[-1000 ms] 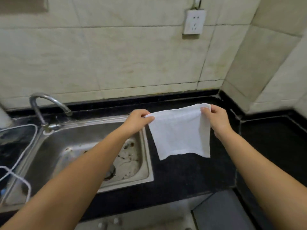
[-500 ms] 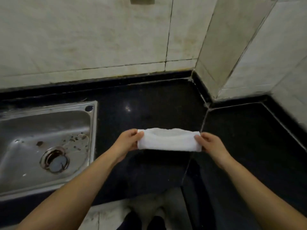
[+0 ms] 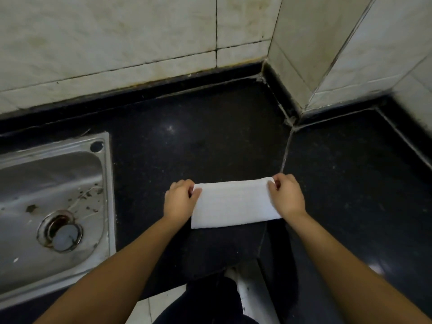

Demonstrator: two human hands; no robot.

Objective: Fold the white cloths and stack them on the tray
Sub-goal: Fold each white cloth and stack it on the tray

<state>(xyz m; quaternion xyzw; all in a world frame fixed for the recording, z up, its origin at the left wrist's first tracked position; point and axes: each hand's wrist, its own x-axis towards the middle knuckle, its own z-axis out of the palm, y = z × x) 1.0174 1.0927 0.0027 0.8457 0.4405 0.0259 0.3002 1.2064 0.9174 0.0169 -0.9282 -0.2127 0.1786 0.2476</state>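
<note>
A white cloth (image 3: 235,203), folded into a flat rectangle, lies on the black countertop (image 3: 205,148) near its front edge. My left hand (image 3: 178,199) pinches its far left corner. At the far right corner my right hand (image 3: 286,196) grips the cloth the same way. Both hands rest low on the counter, one at each short end. No tray is in view.
A steel sink (image 3: 53,206) with a drain plug (image 3: 63,237) and bits of debris sits to the left. Tiled walls (image 3: 140,36) close the back and the right corner. The counter turns a corner to the right, past a seam (image 3: 286,150).
The cloth hung open between my hands a second ago, then was doubled over in the air. It has now been lowered flat onto the counter, nearer the front edge.
</note>
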